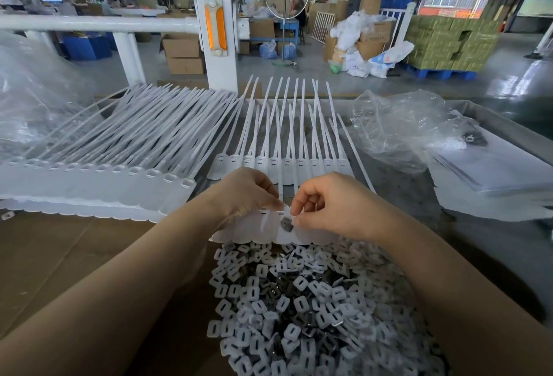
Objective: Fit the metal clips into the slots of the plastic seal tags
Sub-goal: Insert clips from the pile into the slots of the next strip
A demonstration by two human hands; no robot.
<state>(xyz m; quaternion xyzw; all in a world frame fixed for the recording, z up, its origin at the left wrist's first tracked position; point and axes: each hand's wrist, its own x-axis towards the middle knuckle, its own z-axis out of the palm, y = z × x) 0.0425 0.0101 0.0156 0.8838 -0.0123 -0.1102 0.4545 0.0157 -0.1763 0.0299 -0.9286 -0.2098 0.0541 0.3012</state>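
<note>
The left hand [248, 193] curls its fingers onto a strip of white seal tags [269, 226], pinning it down, while the right hand [326, 205] pinches what looks like a dark metal clip [286, 224] against the strip. A heap of clips [299, 301] lies just below; stacked tags [104, 160] sit to the left.

Bare forearms, sleeveless, ringless hands [245, 193]

white seal tags [263, 227], dark grey metal clip [286, 224], brown cardboard [74, 256], orange reflector [215, 29]
</note>
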